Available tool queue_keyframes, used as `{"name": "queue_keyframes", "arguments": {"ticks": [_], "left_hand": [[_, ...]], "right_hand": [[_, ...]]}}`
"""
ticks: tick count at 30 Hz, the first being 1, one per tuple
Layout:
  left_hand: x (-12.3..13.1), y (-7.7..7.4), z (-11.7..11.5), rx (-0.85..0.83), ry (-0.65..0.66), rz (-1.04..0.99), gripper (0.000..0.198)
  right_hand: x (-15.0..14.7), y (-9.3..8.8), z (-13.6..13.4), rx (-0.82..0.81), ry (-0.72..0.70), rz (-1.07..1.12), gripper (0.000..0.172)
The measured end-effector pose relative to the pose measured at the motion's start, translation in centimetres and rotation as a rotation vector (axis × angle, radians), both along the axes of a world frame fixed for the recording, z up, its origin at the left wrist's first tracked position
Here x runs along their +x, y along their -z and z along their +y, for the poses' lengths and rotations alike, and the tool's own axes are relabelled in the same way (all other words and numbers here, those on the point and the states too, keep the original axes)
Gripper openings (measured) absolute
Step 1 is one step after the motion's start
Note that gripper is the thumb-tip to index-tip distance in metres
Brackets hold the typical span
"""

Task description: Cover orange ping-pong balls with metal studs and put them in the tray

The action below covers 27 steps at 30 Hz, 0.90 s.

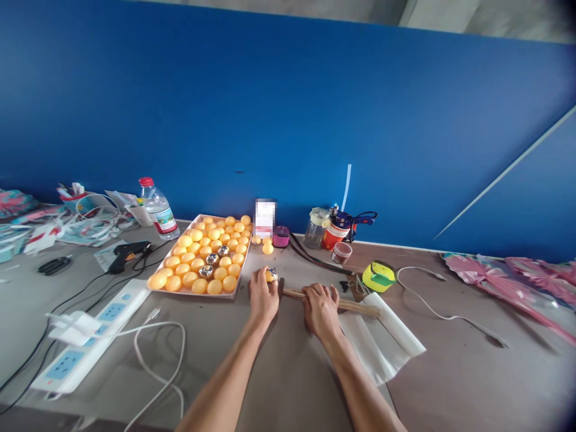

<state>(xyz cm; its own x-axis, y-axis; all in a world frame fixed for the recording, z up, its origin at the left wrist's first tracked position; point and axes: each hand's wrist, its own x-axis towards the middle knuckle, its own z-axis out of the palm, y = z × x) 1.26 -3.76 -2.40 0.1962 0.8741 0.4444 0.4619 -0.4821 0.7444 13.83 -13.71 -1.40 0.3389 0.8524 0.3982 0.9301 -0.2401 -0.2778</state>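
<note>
My left hand [264, 295] is closed around a small ball [272, 275], part orange and part shiny silver, just above the table. My right hand [321, 305] grips the wooden handle of a hammer [355, 306], its fingers curled over the middle. The dark narrow head points at my left hand. A white sheet [375, 348] lies partly under the handle's far end. To the left, a shallow box [234, 295] holds many orange balls, with three silver ones [212, 259] among them. Loose orange balls [267, 246] sit beyond my left hand.
On the left are a power strip [101, 324] with white cables, a glue gun [123, 255], black scissors [54, 265] and a water bottle [157, 210]. Toward the back stand a clear jar [316, 231], a red tool cup [333, 235] and a yellow-green tape measure [378, 276]. A blue partition [288, 120] closes off the back.
</note>
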Motion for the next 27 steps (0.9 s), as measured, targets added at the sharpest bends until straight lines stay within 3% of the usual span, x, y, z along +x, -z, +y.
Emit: {"name": "queue_keyframes", "arguments": {"ticks": [8,12,16,21,27], "left_hand": [[-0.3,-0.1,0.5,-0.059,-0.055,0.032,0.038],[-0.2,-0.5,-0.2,-0.143,-0.039,0.219,0.038],[0.0,-1.1,-1.0,-0.174,0.043,0.37,0.038],[-0.1,-1.5,-1.3,-0.167,0.121,0.428,0.037],[0.1,-0.9,-1.1,-0.156,0.126,0.409,0.039]], "right_hand": [[1.5,-0.2,-0.2,0.205,0.092,-0.125,0.023],[1.9,-1.1,-0.6,0.382,0.154,-0.159,0.023],[1.1,-2.3,-0.9,0.549,0.075,-0.17,0.024],[-0.2,-2.6,-0.9,0.493,0.007,-0.131,0.022],[0.2,-2.0,-0.6,0.418,0.07,-0.138,0.019]]}}
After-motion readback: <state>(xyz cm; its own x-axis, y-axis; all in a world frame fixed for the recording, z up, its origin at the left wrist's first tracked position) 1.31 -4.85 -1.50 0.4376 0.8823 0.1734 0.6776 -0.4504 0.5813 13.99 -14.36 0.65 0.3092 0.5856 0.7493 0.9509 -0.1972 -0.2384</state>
